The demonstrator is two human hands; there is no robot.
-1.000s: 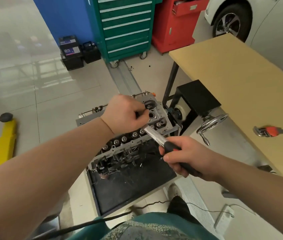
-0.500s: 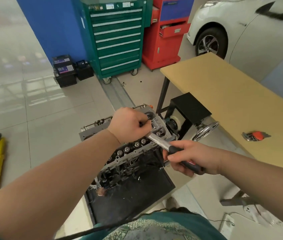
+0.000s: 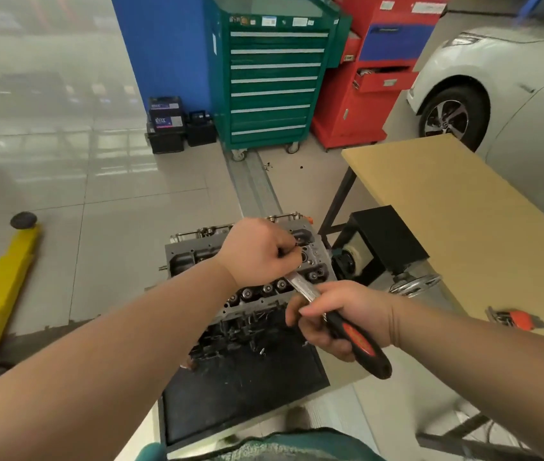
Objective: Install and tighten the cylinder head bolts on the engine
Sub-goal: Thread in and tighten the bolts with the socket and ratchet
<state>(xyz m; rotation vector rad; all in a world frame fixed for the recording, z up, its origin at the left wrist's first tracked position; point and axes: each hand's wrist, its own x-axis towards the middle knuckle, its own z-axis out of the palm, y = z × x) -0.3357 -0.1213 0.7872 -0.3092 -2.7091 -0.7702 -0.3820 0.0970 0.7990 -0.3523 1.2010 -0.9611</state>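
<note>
Where it slants: wrench [image 3: 337,319] handle nearward.

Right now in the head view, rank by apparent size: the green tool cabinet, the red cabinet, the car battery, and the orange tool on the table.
1. green tool cabinet
2. red cabinet, partly cut off, so close to the first
3. car battery
4. orange tool, although nearer the camera

Both hands [image 3: 347,314] on wrench [image 3: 340,322]
</note>
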